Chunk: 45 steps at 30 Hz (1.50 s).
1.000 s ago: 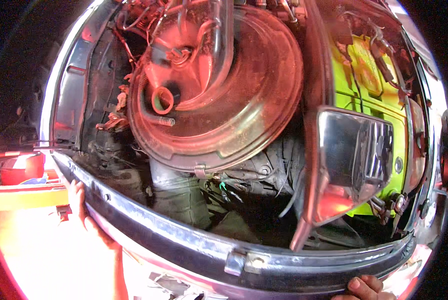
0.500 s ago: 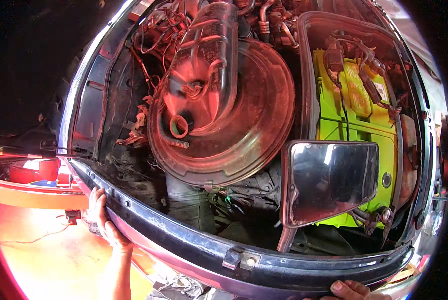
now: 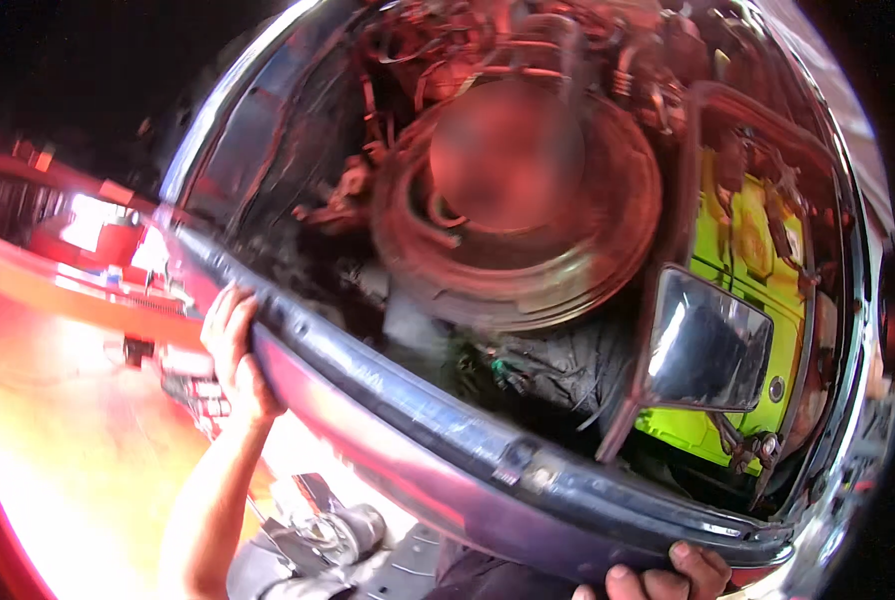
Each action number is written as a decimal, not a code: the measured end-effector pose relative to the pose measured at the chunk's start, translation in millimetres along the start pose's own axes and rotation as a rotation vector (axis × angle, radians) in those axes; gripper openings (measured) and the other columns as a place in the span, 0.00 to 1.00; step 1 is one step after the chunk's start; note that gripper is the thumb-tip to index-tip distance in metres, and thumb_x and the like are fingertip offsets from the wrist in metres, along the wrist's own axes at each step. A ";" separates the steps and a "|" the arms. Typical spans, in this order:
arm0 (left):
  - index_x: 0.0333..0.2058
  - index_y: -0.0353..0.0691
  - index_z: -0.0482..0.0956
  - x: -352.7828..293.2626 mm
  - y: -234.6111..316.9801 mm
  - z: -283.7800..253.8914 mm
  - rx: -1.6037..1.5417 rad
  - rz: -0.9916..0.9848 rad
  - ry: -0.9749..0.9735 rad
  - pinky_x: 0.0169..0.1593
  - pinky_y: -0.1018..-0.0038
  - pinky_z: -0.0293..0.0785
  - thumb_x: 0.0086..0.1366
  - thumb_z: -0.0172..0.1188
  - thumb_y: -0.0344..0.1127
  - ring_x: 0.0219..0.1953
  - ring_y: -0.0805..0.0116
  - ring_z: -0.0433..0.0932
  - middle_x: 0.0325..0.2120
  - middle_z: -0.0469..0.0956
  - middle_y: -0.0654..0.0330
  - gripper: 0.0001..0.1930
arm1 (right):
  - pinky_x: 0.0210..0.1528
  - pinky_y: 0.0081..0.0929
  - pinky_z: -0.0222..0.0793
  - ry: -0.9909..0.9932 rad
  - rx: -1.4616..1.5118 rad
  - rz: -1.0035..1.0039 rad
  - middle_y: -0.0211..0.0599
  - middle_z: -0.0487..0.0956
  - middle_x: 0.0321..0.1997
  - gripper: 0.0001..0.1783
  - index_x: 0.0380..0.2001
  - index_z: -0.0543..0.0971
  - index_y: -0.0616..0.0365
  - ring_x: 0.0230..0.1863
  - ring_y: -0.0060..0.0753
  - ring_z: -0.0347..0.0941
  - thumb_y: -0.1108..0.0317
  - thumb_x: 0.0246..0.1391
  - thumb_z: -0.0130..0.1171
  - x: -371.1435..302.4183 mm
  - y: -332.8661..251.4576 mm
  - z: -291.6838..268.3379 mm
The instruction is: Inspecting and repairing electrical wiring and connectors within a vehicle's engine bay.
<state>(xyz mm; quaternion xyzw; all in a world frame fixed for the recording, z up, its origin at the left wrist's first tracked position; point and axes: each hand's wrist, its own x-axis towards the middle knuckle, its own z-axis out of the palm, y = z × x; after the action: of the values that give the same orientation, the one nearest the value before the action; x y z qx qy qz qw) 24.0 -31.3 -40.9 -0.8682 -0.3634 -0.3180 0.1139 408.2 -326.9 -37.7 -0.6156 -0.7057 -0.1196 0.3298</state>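
The right hand lay with fingers bent against the front panel near its right end, its grip impossible to tell; the left hand, forearm slanting upward, grasped the left end. Between the hands, the long panel lined the engine bay's near edge, sloping down rightward, before a round housing.
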 end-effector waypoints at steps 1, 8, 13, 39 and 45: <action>0.57 0.33 0.78 -5.6 -14.1 5.1 0.040 0.016 0.029 0.72 0.52 0.59 0.78 0.37 0.52 0.67 0.45 0.69 0.61 0.75 0.44 0.30 | 0.54 0.42 0.69 -0.005 -0.028 0.048 0.32 0.75 0.32 0.16 0.40 0.83 0.52 0.45 0.47 0.74 0.51 0.61 0.63 3.0 -9.2 5.0; 0.62 0.33 0.74 -9.8 -46.9 -9.5 0.160 0.334 0.095 0.71 0.53 0.58 0.73 0.48 0.37 0.66 0.40 0.69 0.58 0.76 0.44 0.23 | 0.46 0.42 0.63 -0.097 -0.128 0.014 0.47 0.73 0.46 0.23 0.53 0.77 0.72 0.40 0.39 0.65 0.68 0.57 0.63 -15.6 -29.5 -1.8; 0.57 0.38 0.78 -33.2 6.5 14.1 0.060 0.023 0.311 0.70 0.54 0.57 0.72 0.46 0.39 0.66 0.49 0.70 0.58 0.77 0.50 0.21 | 0.47 0.33 0.62 -0.129 -0.151 -0.030 0.42 0.75 0.46 0.24 0.58 0.77 0.68 0.40 0.35 0.63 0.70 0.60 0.63 -41.3 -36.5 4.5; 0.49 0.35 0.86 -902.9 263.0 -149.2 -0.345 -1.521 -1.626 0.62 0.59 0.76 0.62 0.63 0.46 0.59 0.45 0.79 0.52 0.81 0.38 0.23 | 0.56 0.31 0.68 0.147 -0.054 0.384 0.41 0.81 0.46 0.19 0.49 0.80 0.63 0.48 0.36 0.76 0.55 0.72 0.57 -42.4 -43.5 33.9; 0.49 0.39 0.87 -926.2 119.2 -166.9 -0.405 -1.688 -1.241 0.59 0.59 0.77 0.66 0.61 0.42 0.54 0.47 0.82 0.49 0.83 0.42 0.18 | 0.50 0.36 0.71 0.292 -0.392 0.487 0.45 0.83 0.41 0.24 0.47 0.82 0.58 0.43 0.45 0.79 0.47 0.72 0.53 -33.3 -70.6 40.6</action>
<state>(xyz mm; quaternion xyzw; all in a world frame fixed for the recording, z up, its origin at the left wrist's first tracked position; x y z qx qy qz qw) -464.7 -704.9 -496.3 -0.3482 -0.7822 0.1493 -0.4946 329.3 -344.9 -71.9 -0.7941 -0.4471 -0.2575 0.3213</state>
